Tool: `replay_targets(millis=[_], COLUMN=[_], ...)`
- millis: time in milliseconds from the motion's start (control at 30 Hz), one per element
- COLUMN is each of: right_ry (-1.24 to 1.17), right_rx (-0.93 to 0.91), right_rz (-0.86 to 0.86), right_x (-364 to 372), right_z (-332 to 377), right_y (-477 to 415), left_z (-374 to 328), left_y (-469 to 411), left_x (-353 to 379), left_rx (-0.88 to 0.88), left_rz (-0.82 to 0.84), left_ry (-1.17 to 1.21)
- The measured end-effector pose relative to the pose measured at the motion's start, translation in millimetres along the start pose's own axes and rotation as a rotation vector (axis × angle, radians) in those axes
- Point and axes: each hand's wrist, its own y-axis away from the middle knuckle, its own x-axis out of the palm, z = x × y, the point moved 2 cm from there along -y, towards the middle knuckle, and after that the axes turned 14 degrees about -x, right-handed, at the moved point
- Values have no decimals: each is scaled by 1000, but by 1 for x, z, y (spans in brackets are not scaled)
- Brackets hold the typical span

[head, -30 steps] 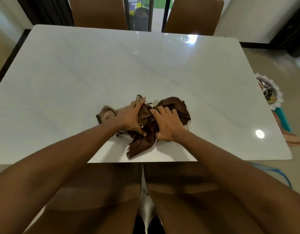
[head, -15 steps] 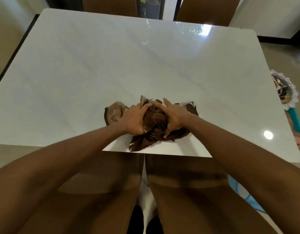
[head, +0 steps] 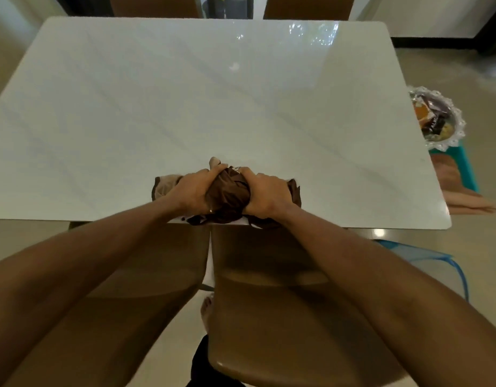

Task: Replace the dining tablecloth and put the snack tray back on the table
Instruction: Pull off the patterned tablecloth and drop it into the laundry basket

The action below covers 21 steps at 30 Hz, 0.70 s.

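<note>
Both hands are at the middle of the table's (head: pixel 185 93) near edge, working one bundle. The left hand (head: pixel 195 192) has its fingers curled over the left flank of the brown tablecloth (head: pixel 227 194). The right hand (head: pixel 266 195) is clenched round the right flank, thumb side toward the fold between them. The cloth is bunched tight, a tan underside showing at its left end. Its lower hem is now spilling just over the near edge. A second ago the bundle lay looser and a little further in from that edge, with a tail splayed toward the person. Since then the hands have drawn together and dragged it nearer, so the wad reads as more compact. Judged from this, the cloth is being gathered up rather than spread (whether it is the outgoing cloth or the fresh one cannot be told here). The rest of the white top shows bare and glossy, so the laying of a cloth appears not yet begun. The snack tray (head: pixel 457 129), lace-rimmed with wrapped packets in it, sits off the table beyond the right edge on a teal stool (head: pixel 468 169), well apart from both hands. Its return looks like the last step, some way off.
</note>
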Motion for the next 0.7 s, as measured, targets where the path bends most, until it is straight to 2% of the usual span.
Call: replay_targets(millis=[100, 333, 533, 700], right_ry=[-24, -10, -124, -189], right_rx=[9, 77, 281, 448], right_rz=[-13, -90, -108, -25], right_x=[-11, -55, -80, -65], right_z=[-33, -162, -240, -286], right_y=[52, 222, 388, 496], left_z=[-57, -255, -421, -508], left_y=[9, 5, 23, 30], left_x=[24, 112, 176, 267], left_rx=[-9, -1, 153, 237], left_rz=[-30, -119, 74, 262], left_ry=[75, 63, 73, 132])
